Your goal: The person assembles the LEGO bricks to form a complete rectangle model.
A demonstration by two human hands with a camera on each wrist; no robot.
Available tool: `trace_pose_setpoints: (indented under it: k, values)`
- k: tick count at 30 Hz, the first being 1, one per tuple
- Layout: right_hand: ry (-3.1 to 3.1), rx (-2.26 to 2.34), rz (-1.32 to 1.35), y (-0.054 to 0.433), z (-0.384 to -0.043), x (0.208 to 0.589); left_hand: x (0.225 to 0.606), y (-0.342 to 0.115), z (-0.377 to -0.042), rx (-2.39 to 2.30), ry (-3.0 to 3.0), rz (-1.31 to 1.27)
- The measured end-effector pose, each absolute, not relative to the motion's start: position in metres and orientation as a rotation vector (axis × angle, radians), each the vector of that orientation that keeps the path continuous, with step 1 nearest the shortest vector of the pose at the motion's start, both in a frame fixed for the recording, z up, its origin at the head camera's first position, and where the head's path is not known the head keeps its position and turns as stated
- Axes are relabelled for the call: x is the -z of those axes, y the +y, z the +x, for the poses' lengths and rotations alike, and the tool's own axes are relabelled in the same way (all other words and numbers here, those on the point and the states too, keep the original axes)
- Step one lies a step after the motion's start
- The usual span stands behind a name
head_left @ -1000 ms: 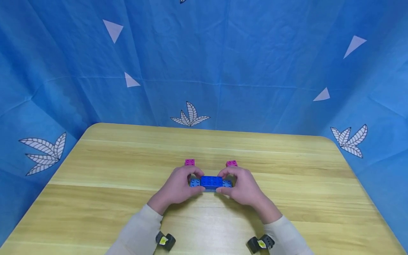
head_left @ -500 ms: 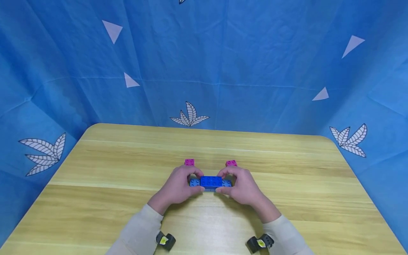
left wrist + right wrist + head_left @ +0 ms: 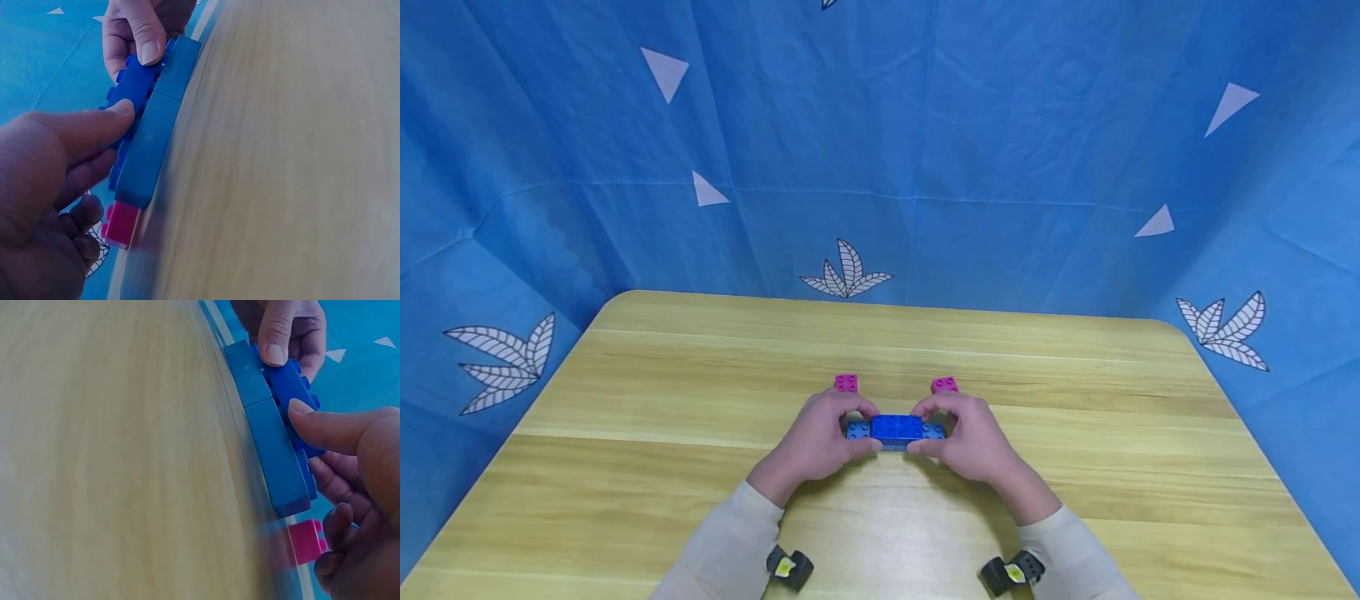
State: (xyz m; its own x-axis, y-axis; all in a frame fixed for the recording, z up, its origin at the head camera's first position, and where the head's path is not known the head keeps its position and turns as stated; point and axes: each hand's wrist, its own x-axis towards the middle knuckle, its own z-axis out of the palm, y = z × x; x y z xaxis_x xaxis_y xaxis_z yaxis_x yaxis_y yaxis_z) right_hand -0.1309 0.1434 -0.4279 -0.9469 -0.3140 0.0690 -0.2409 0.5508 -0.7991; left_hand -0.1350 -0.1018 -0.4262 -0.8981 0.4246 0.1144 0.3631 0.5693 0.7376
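Note:
A dark blue toy building brick (image 3: 897, 427) lies across the middle of two lighter blue bricks, the left one (image 3: 858, 430) and the right one (image 3: 934, 431), set end to end on the table. My left hand (image 3: 816, 440) pinches the left end of the dark brick, thumb on the near side. At its right end, my right hand (image 3: 976, 440) pinches it the same way. In the left wrist view a thin line of studs shows between the dark brick and the lighter brick (image 3: 150, 150); whether they are fully seated, I cannot tell.
Behind the hands on the wooden table (image 3: 662, 400) stand two small pink bricks, one at left (image 3: 846, 382) and one at right (image 3: 945, 384). A blue patterned cloth (image 3: 880, 167) hangs beyond the table's back edge.

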Motion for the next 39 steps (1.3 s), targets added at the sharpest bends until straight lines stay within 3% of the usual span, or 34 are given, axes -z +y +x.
trace_pose_setpoints:
  k: [39]
  values:
    - [2.728,1.363,-0.569,0.1442,-0.1314,0.4314,0.4254,-0.0978,-0.1316,-1.123,2.832,0.649]
